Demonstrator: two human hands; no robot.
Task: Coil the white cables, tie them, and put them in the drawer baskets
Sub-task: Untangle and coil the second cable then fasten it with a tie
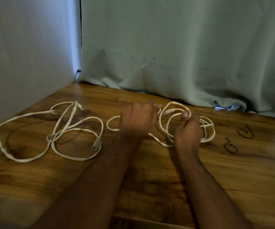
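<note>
— Head view: why are both hands on one cable?
— To wind it, I'd judge. The left hand (137, 119), fingers curled, grips a strand; the right hand (188, 128) pinches the loops of the white cable (166, 113) between them, keeping the coil round.
— Pose?
— Both forearms reach forward, knuckles up, low over the surface (150, 171).
— The rest?
— A second loose cable (51, 138) sprawls left of the left hand; two black ties (230, 147) wait right of the right hand. No baskets visible.

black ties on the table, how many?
2. Both lie on the wooden table to the right of the right hand: near tie, far tie behind it toward the curtain. More may be hidden under the cables.
</note>
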